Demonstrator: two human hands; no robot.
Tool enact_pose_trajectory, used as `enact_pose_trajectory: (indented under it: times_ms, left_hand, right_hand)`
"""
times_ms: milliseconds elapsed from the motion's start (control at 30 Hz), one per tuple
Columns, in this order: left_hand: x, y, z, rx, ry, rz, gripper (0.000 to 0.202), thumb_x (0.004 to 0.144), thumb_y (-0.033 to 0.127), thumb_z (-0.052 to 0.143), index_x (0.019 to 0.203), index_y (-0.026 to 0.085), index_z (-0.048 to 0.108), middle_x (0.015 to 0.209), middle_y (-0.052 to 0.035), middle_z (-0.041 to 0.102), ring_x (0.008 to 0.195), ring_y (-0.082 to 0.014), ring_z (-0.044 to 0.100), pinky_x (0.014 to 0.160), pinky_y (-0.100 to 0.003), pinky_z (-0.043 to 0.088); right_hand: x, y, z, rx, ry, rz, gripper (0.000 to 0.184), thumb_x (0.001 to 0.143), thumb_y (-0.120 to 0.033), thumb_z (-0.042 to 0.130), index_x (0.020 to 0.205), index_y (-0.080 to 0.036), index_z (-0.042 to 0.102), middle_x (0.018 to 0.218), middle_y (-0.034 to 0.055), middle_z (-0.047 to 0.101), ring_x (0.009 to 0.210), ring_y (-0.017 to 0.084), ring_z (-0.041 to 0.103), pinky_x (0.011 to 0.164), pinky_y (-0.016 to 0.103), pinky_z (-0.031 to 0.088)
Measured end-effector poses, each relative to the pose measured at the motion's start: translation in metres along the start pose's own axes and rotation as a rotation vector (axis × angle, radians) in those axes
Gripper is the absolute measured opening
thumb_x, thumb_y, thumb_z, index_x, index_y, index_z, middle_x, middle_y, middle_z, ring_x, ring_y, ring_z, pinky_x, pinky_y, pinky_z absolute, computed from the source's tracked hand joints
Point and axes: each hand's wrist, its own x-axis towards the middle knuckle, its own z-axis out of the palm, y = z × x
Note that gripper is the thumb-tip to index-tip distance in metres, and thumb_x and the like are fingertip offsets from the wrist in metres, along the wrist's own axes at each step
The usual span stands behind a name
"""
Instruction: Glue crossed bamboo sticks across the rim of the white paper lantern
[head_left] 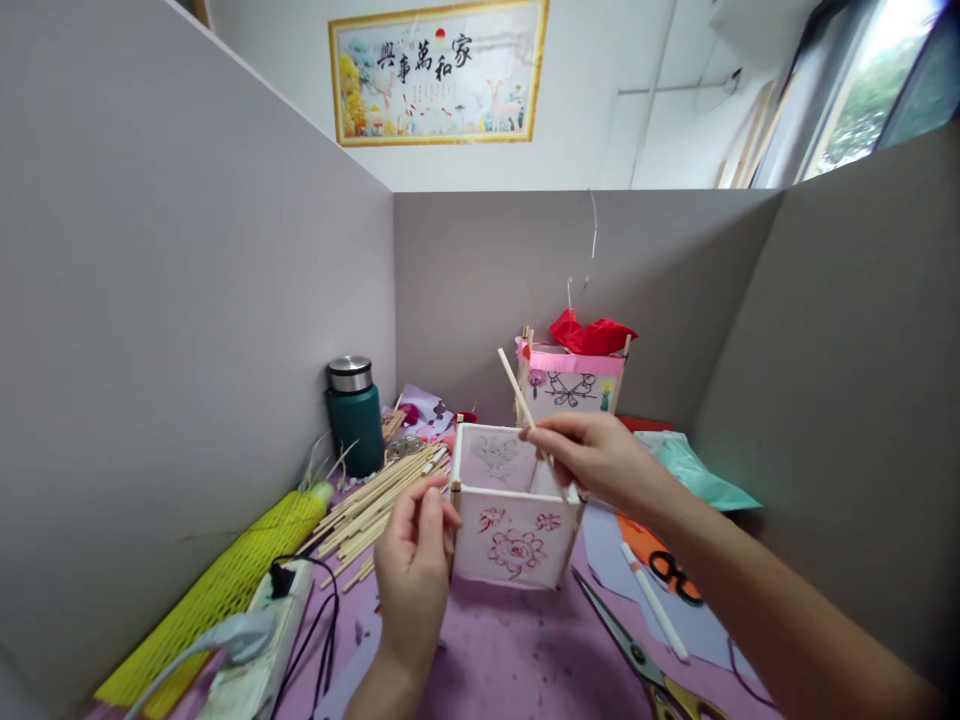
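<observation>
A square, open-topped paper lantern [514,545] with a stick frame stands on the purple tabletop. Red flower drawings mark its front panel. My right hand [585,455] pinches a thin wooden stick [516,380], which slants over the lantern's open top with its lower end near the front right corner. At the lantern's left side, my left hand [415,550] has curled fingers against the left corner post; whether they grip it is partly hidden. Behind stands a second lantern [570,390] with a pink band and red cloth on top.
Loose wooden sticks [382,500] lie left, before a green bottle [355,420]. Yellow netting [232,590] and a power strip [259,640] are at front left. Large scissors [634,650], a white marker [656,605] and black-handled scissors [675,578] lie right. Grey partitions [480,290] enclose the table.
</observation>
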Motion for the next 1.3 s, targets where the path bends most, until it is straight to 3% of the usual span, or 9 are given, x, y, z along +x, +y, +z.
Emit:
enact_pose_trajectory:
  times_ms: [133,200,267,467,700,933,1300]
  left_hand:
    - [-0.011,-0.035,-0.006,0.293,0.008,0.195,0.023,0.089,0.033,0.048,0.102,0.019,0.061,0.073,-0.0007,0.061,0.063,-0.0114,0.055,0.060,-0.022,0.045]
    - [-0.014,-0.045,-0.008,0.400,0.050,0.336,0.021,0.088,0.028,0.049,0.102,0.019,0.062,0.085,-0.0046,0.064,0.079,-0.0157,0.060,0.071,-0.026,0.048]
    - [-0.014,-0.049,-0.008,0.448,0.093,0.406,0.021,0.087,0.026,0.051,0.104,0.019,0.061,0.095,-0.0073,0.063,0.085,-0.0179,0.059,0.073,-0.028,0.048]
    - [-0.006,-0.045,-0.004,0.490,0.055,0.193,0.033,0.085,0.037,0.053,0.113,0.019,0.054,0.106,-0.0090,0.055,0.069,-0.0138,0.053,0.060,-0.027,0.048]
    - [-0.003,-0.052,-0.007,0.456,-0.036,0.012,0.035,0.084,0.046,0.052,0.107,0.020,0.057,0.095,-0.0064,0.062,0.065,-0.0151,0.056,0.059,-0.028,0.046]
    - [0.001,-0.050,-0.006,0.471,-0.008,0.036,0.033,0.083,0.047,0.053,0.098,0.019,0.062,0.082,-0.0058,0.064,0.062,-0.0167,0.057,0.057,-0.028,0.045]
    - [0.002,-0.049,-0.006,0.502,-0.050,0.037,0.028,0.086,0.044,0.051,0.096,0.021,0.062,0.083,-0.0042,0.064,0.065,-0.0162,0.057,0.061,-0.028,0.044]
  right_hand:
    - [0.051,0.012,0.004,-0.185,-0.086,0.083,0.021,0.082,-0.026,0.051,0.067,-0.016,0.061,0.047,-0.0019,0.054,0.038,0.007,0.045,0.037,0.017,0.033]
    - [0.065,0.017,0.010,-0.223,-0.119,0.095,0.017,0.080,-0.022,0.052,0.067,-0.015,0.062,0.047,-0.0014,0.055,0.038,0.008,0.048,0.037,0.017,0.035]
    - [0.073,0.020,0.014,-0.255,-0.145,0.098,0.016,0.078,-0.021,0.054,0.066,-0.015,0.063,0.047,-0.0011,0.055,0.039,0.008,0.051,0.037,0.016,0.036]
    - [0.082,0.020,0.016,-0.365,-0.240,0.126,0.015,0.078,-0.021,0.056,0.071,-0.014,0.067,0.050,0.0005,0.059,0.042,0.008,0.054,0.041,0.015,0.040]
    - [0.084,0.027,0.021,-0.474,-0.335,0.151,0.015,0.078,-0.021,0.057,0.076,-0.013,0.069,0.050,0.0012,0.060,0.038,0.008,0.051,0.040,0.016,0.038]
    - [0.082,0.038,0.024,-0.527,-0.405,0.164,0.017,0.076,-0.022,0.056,0.075,-0.013,0.070,0.054,0.0029,0.063,0.043,0.009,0.056,0.042,0.015,0.038]
    - [0.085,0.040,0.027,-0.562,-0.397,0.142,0.016,0.075,-0.022,0.057,0.072,-0.014,0.070,0.049,0.0007,0.059,0.041,0.010,0.052,0.041,0.017,0.035]
